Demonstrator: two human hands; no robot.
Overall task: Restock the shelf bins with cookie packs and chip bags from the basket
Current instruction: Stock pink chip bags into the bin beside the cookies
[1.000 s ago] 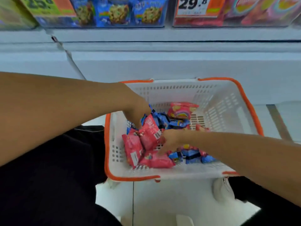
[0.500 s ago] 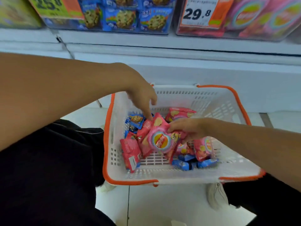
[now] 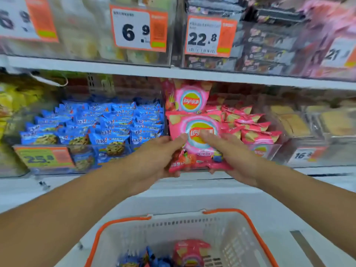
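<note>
From the head view, both hands held one glossy pink chip bag (image 3: 196, 139) upright before the shelf. The left hand (image 3: 159, 157) had its grip clamped on the bag's left edge, thumb lying across the printed front. The right hand (image 3: 229, 153) gripped the right edge the same way, its thumb on the round yellow-and-red logo. The bag looked puffed and crinkled along its lower seam.

Just behind it stood a clear plastic bin (image 3: 269, 151) of matching pink chip bags (image 3: 250, 128), stacked on edge, with one more upright at the far left of the pile. To the left, another clear bin (image 3: 81, 162) was packed with small blue cookie packs (image 3: 107, 122) in shiny wrappers showing chocolate-chip cookies. An orange price tag (image 3: 44, 158) hung on its front.

Near the bottom sat the white slotted plastic basket (image 3: 227, 237) with an orange rim, holding a pink bag and some blue packs. Price cards (image 3: 138, 28) fronted the blurred upper shelf.
</note>
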